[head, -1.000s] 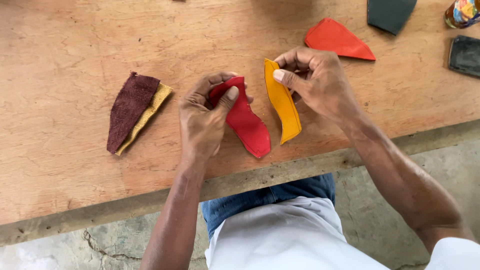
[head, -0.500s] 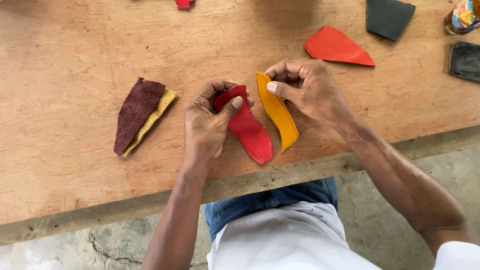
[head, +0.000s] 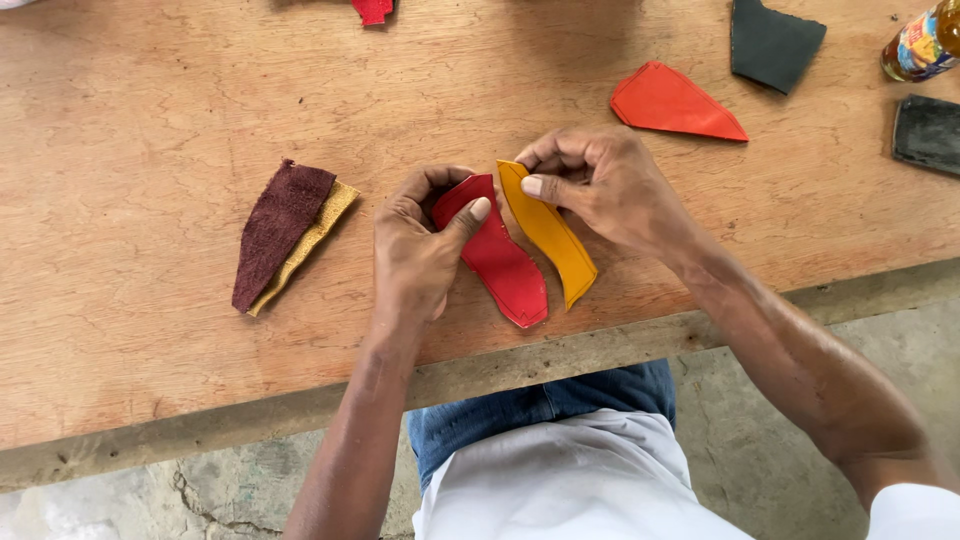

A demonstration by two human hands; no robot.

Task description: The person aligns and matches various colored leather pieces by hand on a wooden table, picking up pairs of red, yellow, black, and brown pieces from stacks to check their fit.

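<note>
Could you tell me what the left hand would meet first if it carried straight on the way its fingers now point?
The left hand, pinching the red leather piece, points up the table and slightly right. The way looks free across bare wooden table; the small red scrap at the far edge probably comes first.

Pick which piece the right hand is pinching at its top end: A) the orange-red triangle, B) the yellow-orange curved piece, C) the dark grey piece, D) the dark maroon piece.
B: the right hand pinches the top of the yellow-orange curved piece, while the left hand holds the red piece beside it.
</note>
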